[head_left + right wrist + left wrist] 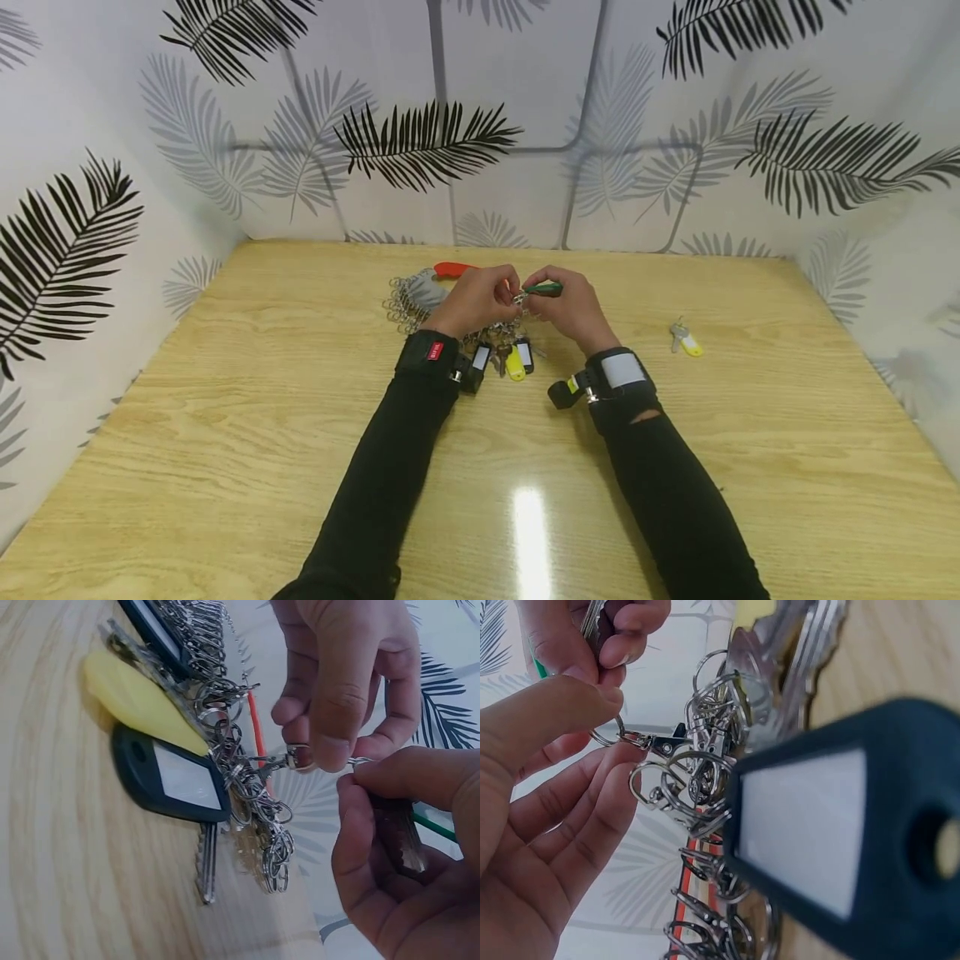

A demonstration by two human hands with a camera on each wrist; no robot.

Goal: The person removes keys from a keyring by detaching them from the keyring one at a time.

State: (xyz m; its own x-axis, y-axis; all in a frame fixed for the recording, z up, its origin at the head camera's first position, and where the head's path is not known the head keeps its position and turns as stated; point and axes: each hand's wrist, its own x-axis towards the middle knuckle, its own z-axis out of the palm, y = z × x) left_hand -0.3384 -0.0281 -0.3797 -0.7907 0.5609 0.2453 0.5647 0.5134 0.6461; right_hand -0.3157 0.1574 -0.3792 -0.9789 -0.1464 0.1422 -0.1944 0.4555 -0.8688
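My left hand (pixel 480 293) pinches a small metal split ring (pixel 607 737) between thumb and fingers. That ring is linked to a swivel clip (pixel 664 742) on the bunch. My right hand (pixel 576 307) touches fingertips with the left and holds a key (pixel 409 844) with a green tag (pixel 544 288); the fingers cover much of both. Below the hands, many clips and rings (pixel 403 308) fringe a grey plate (pixel 424 289) with a red handle (pixel 453 269). From it hang a yellow tag (pixel 515 364), black-framed tags (pixel 184 780) and several keys (pixel 207 862).
A separate key (pixel 677 333) with a yellow-and-white tag (pixel 692 346) lies to the right on the wooden table (pixel 225 433). Behind the table's far edge hangs a leaf-patterned cloth (pixel 510 200). A camera is strapped to each wrist.
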